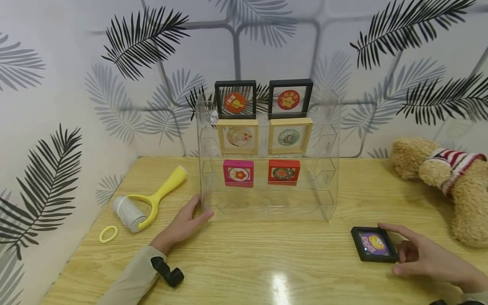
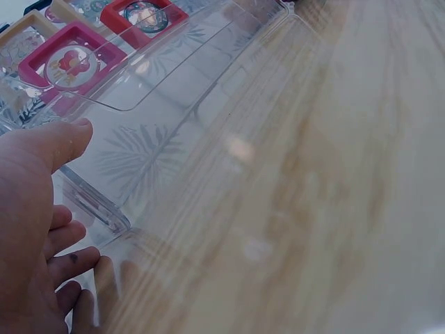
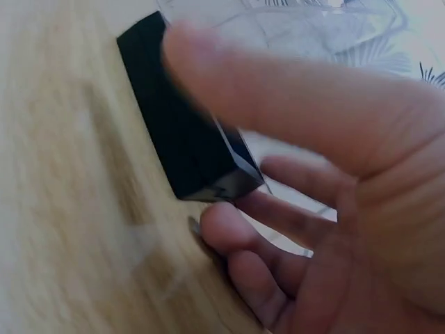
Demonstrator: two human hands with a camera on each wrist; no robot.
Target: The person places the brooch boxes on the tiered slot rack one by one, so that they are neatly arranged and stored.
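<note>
A clear acrylic display stand [image 1: 267, 203] with stepped tiers stands in the middle of the table. My left hand [image 1: 184, 222] is at its lower left corner; in the left wrist view the thumb [image 2: 66, 139] lies on one side of the panel's edge and the fingers [image 2: 73, 261] on the other. To the right, my right hand [image 1: 428, 258] holds a small black picture frame [image 1: 364, 250] by its right end, between index finger and thumb. A purple and yellow picture faces up in it. In the right wrist view the black frame's side [image 3: 167, 118] shows, partly behind the blurred thumb.
On the stand are two black frames [image 1: 309, 99], two pale yellow frames [image 1: 224, 137], a pink frame [image 1: 238, 184] and a red frame [image 1: 283, 183]. At left lie a yellow-handled lint roller [image 1: 165, 188] and a yellow ring [image 1: 108, 234]. A teddy bear [image 1: 469, 199] lies at right.
</note>
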